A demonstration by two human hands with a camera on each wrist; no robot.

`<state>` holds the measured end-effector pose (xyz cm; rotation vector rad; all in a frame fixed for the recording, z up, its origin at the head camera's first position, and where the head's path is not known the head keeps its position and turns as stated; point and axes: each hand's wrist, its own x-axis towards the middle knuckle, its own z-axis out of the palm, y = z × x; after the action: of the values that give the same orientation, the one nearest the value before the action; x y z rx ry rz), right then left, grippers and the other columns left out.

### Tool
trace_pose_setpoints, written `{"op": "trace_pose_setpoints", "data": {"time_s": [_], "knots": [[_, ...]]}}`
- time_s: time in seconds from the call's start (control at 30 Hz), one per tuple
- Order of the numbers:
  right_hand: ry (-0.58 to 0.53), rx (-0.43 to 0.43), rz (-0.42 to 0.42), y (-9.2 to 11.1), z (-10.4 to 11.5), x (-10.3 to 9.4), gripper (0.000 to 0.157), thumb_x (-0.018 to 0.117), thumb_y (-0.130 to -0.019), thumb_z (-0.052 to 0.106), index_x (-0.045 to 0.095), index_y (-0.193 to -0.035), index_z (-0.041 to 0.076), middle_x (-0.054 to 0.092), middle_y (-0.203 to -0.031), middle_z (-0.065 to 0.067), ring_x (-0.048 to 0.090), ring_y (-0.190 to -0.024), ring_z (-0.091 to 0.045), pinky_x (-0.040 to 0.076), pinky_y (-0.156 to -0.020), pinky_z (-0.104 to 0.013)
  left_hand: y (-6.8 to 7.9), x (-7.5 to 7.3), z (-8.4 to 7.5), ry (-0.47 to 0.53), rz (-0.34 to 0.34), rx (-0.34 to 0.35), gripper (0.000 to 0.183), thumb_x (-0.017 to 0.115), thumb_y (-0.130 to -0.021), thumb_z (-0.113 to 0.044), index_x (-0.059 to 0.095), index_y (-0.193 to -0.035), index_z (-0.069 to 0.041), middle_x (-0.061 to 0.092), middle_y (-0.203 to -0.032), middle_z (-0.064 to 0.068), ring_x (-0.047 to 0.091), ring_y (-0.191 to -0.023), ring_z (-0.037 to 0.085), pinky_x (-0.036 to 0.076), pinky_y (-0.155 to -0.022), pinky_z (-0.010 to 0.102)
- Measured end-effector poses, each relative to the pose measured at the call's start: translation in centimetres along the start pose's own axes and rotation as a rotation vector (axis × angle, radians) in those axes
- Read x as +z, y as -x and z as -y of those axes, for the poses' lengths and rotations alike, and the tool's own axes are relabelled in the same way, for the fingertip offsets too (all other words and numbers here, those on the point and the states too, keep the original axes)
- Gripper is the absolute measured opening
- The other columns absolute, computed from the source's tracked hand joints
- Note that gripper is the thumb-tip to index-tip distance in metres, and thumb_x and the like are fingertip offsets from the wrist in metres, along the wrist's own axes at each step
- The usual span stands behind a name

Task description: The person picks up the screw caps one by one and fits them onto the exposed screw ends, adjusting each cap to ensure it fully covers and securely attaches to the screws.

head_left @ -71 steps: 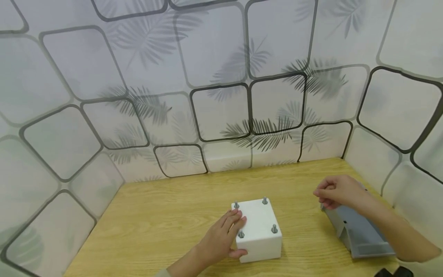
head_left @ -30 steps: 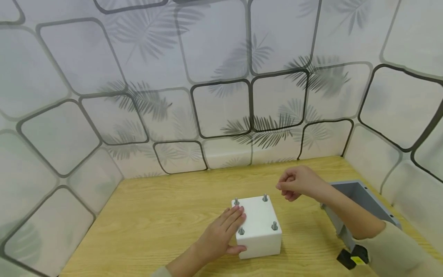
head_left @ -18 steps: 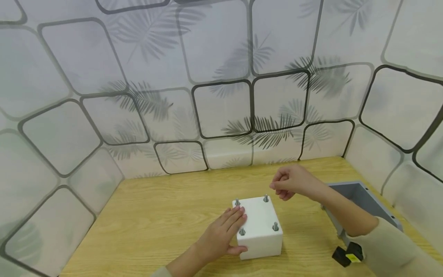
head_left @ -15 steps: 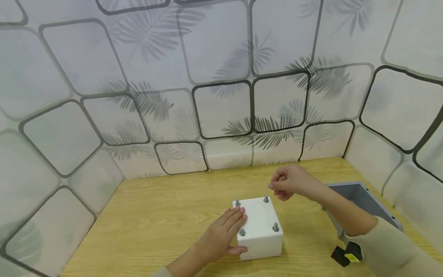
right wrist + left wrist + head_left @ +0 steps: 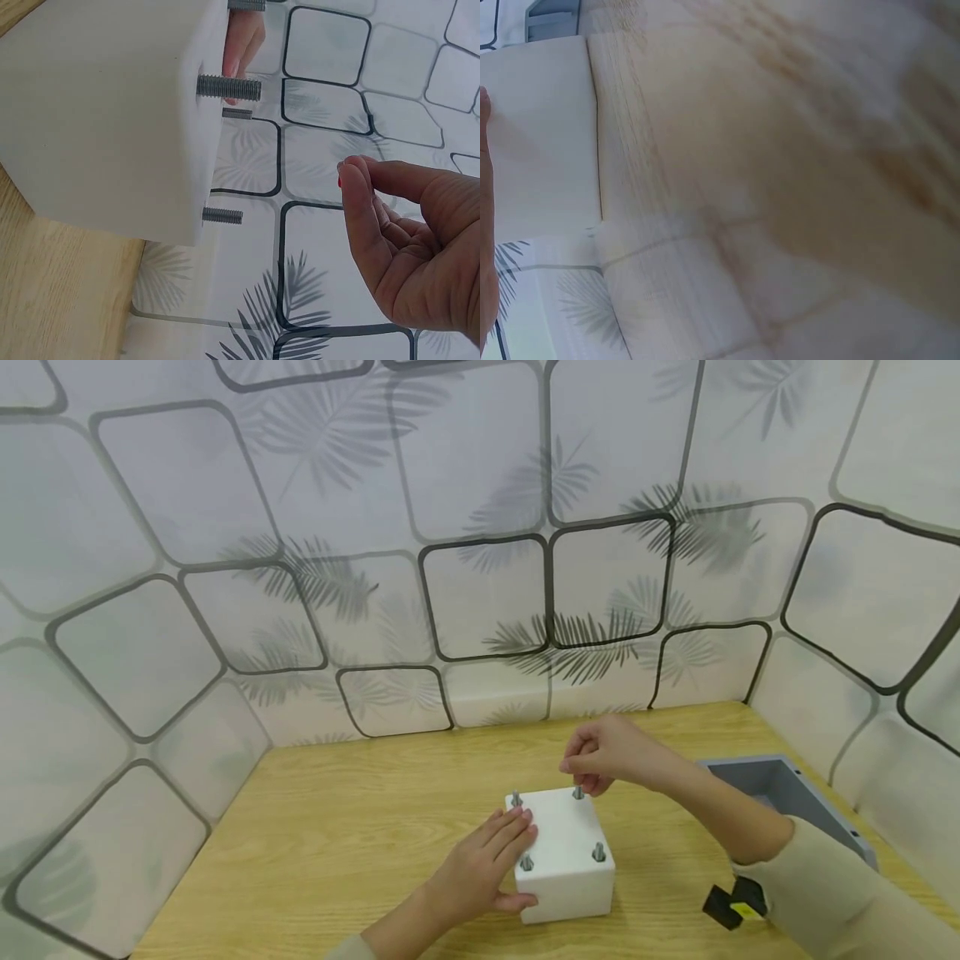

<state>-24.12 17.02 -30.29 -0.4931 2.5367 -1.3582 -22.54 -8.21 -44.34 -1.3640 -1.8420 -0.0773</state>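
Note:
A white block (image 5: 562,893) stands on the wooden table, with several threaded studs (image 5: 598,852) sticking up near its top corners. My left hand (image 5: 472,868) rests on its left side, fingers lying straight on the top face and thumb against the front. Just over the far right stud is my right hand (image 5: 611,752), thumb and index fingertip pressed together. In the right wrist view that hand (image 5: 420,247) pinches a tiny red thing (image 5: 340,181), mostly hidden by the fingertips; its kind does not show. The left wrist view catches the block's side (image 5: 544,150).
A grey plastic bin (image 5: 738,762) stands at the right of the table (image 5: 360,827), partly behind my right forearm. A black device with a yellow label (image 5: 738,903) sits by my right sleeve. Patterned walls (image 5: 487,602) enclose the back and sides.
My right hand has moved left from above the grey bin to the block's far right stud, fingertips still together. My left hand stays on the block.

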Motion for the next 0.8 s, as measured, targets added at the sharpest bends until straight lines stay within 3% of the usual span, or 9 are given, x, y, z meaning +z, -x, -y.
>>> {"op": "trace_pose_setpoints", "data": {"time_s": [0.33, 0.8], "knots": [[0.022, 0.0, 0.024, -0.9, 1.3, 0.6, 0.014, 0.068, -0.085, 0.014, 0.065, -0.086, 0.001, 0.065, -0.068, -0.009, 0.066, -0.059, -0.02, 0.059, -0.057, -0.036, 0.0, -0.2, 0.0, 0.0, 0.008, -0.016, 0.075, 0.059, -0.08, -0.062, 0.058, -0.121, 0.0, 0.059, -0.127, 0.015, 0.053, -0.122, 0.027, 0.045, -0.101, 0.038], [0.004, -0.005, 0.1, -2.2, 1.9, 1.6, 0.011, 0.067, -0.085, 0.01, 0.065, -0.088, -0.001, 0.066, -0.071, -0.013, 0.065, -0.059, -0.017, 0.059, -0.061, -0.041, 0.0, -0.1, -0.1, -0.014, 0.016, -0.001, 0.073, 0.056, -0.082, -0.063, 0.058, -0.121, 0.0, 0.058, -0.129, 0.015, 0.052, -0.123, 0.027, 0.044, -0.103, 0.037]]}}
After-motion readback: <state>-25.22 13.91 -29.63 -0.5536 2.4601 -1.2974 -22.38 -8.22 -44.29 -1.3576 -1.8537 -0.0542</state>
